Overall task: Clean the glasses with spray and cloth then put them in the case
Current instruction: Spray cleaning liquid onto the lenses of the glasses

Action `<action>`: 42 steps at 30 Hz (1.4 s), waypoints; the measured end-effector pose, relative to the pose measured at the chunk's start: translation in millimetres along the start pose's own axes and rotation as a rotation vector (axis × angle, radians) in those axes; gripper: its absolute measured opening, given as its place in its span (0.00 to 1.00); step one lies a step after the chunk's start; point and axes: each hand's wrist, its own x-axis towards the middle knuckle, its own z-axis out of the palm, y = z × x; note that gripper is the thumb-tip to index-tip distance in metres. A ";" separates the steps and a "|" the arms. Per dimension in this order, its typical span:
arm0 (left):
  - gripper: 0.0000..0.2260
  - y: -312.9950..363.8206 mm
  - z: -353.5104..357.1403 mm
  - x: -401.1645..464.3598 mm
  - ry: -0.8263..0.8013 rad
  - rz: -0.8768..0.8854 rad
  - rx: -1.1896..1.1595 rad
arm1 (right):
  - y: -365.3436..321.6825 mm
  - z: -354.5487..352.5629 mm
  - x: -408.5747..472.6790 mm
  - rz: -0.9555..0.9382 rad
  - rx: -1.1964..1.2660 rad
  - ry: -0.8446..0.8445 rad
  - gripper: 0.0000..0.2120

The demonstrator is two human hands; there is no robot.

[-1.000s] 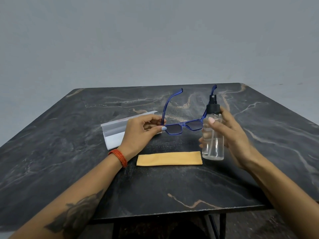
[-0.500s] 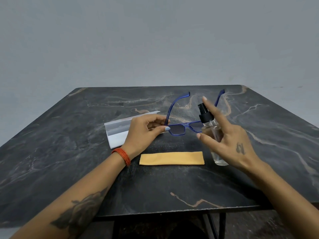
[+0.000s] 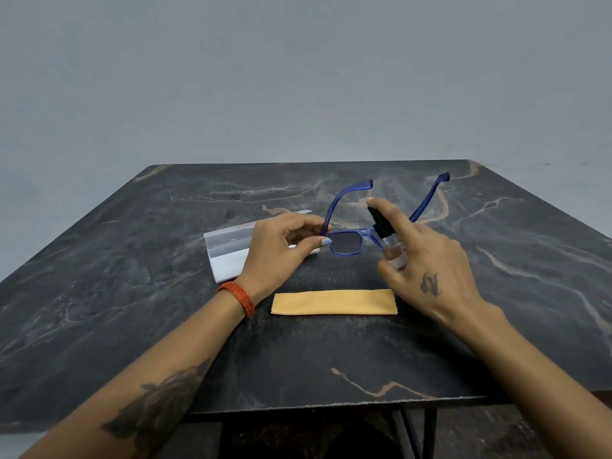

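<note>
The left hand (image 3: 281, 246) pinches the blue glasses (image 3: 347, 241) above the table's far middle, the right hand (image 3: 427, 260) grips the spray bottle (image 3: 390, 246), whose tilted nozzle might miss the lens.

The glasses (image 3: 347, 241) have a translucent blue frame and dark tinted lenses. The spray bottle (image 3: 389, 241) is clear with a black top. The cloth (image 3: 333, 302) is plain yellow-orange, the case (image 3: 228, 251) white-grey, the table (image 3: 132, 293) black marble veined tan and white, the bangles (image 3: 236, 298) orange-red.
</note>
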 end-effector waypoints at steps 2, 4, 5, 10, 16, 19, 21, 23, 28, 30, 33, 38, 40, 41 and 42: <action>0.09 -0.8 0.7 -0.1 0.009 0.012 -0.015 | -0.2 2.1 -2.5 -0.001 -0.005 0.012 0.37; 0.09 -1.4 1.1 -0.3 0.015 0.018 -0.008 | 0.5 4.3 -4.5 -0.027 -0.013 0.020 0.36; 0.09 -1.3 1.3 -0.4 0.017 0.024 -0.005 | 0.7 5.0 -5.4 -0.033 -0.021 0.020 0.36; 0.09 2.6 1.7 -1.9 0.033 0.100 0.007 | 0.3 6.2 -8.8 -0.019 -0.029 0.092 0.36; 0.08 1.8 1.8 -3.5 0.061 0.167 0.059 | -3.8 2.2 -11.5 -0.004 -0.057 0.132 0.43; 0.08 1.1 2.6 -3.2 0.074 0.202 0.081 | -1.2 3.2 -12.9 0.019 -0.073 0.115 0.40; 0.08 1.2 3.3 -3.5 0.080 0.229 0.098 | 0.1 4.2 -14.0 0.018 -0.079 0.133 0.38; 0.08 1.0 4.3 -4.1 0.084 0.247 0.108 | 0.2 5.4 -14.9 0.015 -0.083 0.145 0.34; 0.07 -0.4 6.3 -4.1 0.086 0.259 0.116 | 0.3 7.8 -14.9 0.007 -0.098 0.152 0.33; 0.07 -0.1 7.3 -3.9 0.083 0.261 0.115 | 0.4 7.5 -15.0 0.018 -0.107 0.146 0.33; 0.07 0.0 8.2 -3.6 0.083 0.261 0.102 | 0.3 7.5 -14.3 0.044 -0.104 0.140 0.32; 0.07 1.5 9.5 -4.4 0.082 0.261 0.104 | -1.7 7.8 -13.6 0.055 -0.136 0.090 0.37; 0.07 2.1 9.7 -4.7 0.081 0.262 0.108 | -2.6 7.8 -12.7 0.052 -0.142 0.084 0.37; 0.07 2.3 9.7 -4.7 0.080 0.262 0.110 | -2.9 7.8 -12.2 0.050 -0.141 0.083 0.36; 0.06 2.4 9.5 -4.8 0.080 0.262 0.108 | -3.2 7.9 -11.9 0.049 -0.139 0.083 0.35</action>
